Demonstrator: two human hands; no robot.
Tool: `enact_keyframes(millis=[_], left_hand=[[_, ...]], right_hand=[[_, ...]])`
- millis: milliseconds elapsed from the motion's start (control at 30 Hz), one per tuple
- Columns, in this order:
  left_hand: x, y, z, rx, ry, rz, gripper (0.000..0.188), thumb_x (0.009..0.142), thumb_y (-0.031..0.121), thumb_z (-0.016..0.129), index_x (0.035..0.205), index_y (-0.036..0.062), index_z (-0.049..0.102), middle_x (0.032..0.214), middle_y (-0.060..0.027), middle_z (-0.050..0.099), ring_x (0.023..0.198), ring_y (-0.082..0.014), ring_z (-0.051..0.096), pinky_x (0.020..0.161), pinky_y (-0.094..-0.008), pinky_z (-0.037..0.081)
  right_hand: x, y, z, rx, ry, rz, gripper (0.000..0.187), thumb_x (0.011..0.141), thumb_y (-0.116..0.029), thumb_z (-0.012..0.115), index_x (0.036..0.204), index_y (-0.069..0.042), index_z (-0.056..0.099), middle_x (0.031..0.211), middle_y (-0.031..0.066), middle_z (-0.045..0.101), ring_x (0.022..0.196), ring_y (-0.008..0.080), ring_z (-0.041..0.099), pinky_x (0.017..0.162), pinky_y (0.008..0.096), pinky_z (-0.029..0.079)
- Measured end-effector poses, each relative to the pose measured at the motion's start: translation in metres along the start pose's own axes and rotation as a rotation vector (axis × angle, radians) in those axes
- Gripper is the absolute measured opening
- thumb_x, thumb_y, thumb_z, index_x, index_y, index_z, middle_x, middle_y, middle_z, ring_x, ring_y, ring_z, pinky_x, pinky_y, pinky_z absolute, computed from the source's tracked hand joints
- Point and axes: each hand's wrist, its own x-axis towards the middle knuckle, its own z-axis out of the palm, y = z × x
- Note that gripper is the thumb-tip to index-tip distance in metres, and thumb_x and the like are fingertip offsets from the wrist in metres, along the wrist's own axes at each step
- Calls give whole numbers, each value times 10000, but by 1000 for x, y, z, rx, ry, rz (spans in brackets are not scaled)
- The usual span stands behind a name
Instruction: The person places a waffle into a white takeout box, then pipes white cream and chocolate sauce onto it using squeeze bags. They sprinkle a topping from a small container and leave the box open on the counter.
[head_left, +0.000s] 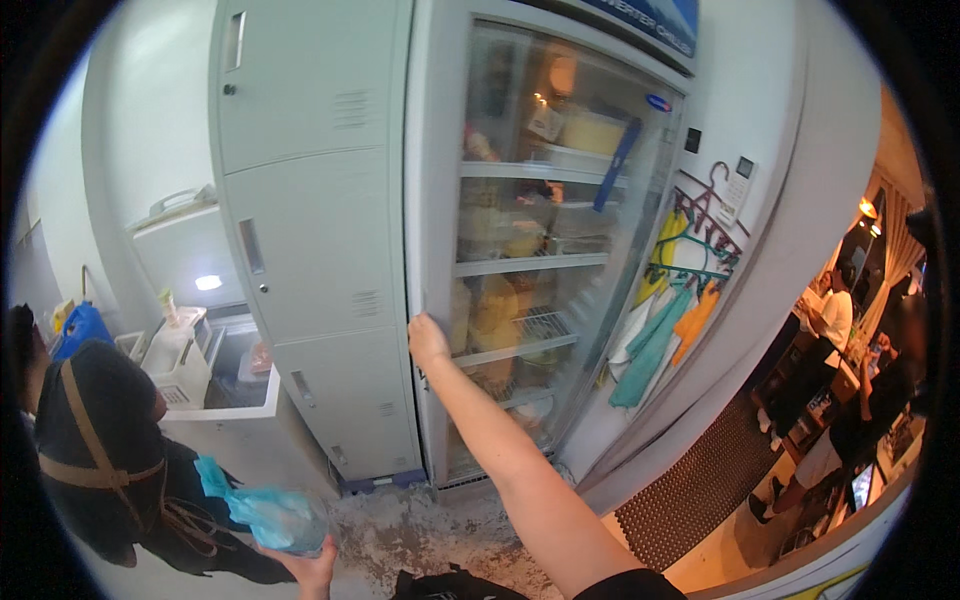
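My right arm reaches forward to a tall glass-door fridge (437, 150), and my right hand (428, 340) is closed around the left edge of its door frame. The door looks closed. Behind the glass, several shelves hold tubs and pale yellow containers (493, 315). Low at the left, my left hand (310, 572) holds a clear, rounded bundle wrapped in a light-blue plastic bag (275, 515), its gathered end sticking up to the left. What the bag contains is too blurred to name.
Grey metal lockers (315, 240) stand left of the fridge. An open chest freezer (240, 400) with a white basket (180, 365) is beside a person in a dark apron (100, 450). Cloths (655, 345) hang at the right. Beyond a doorway are a dark mat (700, 480) and other people.
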Motion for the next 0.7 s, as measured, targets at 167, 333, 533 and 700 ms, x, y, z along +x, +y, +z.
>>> enact_keyframes(millis=[167, 333, 533, 700], left_hand=[[-11, 12, 43, -21, -77, 14, 1153, 578, 158, 803, 1398, 20, 4, 1330, -188, 261, 1232, -289, 327, 1031, -442, 289], [-26, 22, 127, -93, -261, -72, 1062, 553, 215, 815, 1331, -2, 124, 1233, -166, 303, 1176, -289, 343, 1014, -433, 294], [-26, 58, 284, -294, -527, 29, 989, 593, 241, 822, 1291, 10, 160, 1215, -176, 342, 1153, -293, 394, 969, -424, 350], [-20, 92, 421, -385, -649, -15, 984, 585, 258, 834, 1284, -17, 197, 1213, -209, 363, 1152, -322, 412, 967, -424, 356]], right_hand=[[-60, 12, -31, 43, 115, -62, 243, 826, -225, 542, 980, -134, 707, 971, 1, 598, 1018, 189, 486, 955, 350, 304], [-186, 36, -67, 716, 389, -121, 196, 748, -198, 576, 875, -75, 661, 977, 58, 589, 968, 209, 511, 936, 342, 360], [-307, 41, -79, 582, 783, 446, 176, 703, -256, 707, 863, -259, 635, 1071, -11, 532, 966, 176, 472, 974, 441, 330], [-382, 17, -27, 205, 924, 789, 318, 711, -304, 694, 1011, -282, 593, 1191, 51, 436, 1095, 248, 411, 987, 501, 301]])
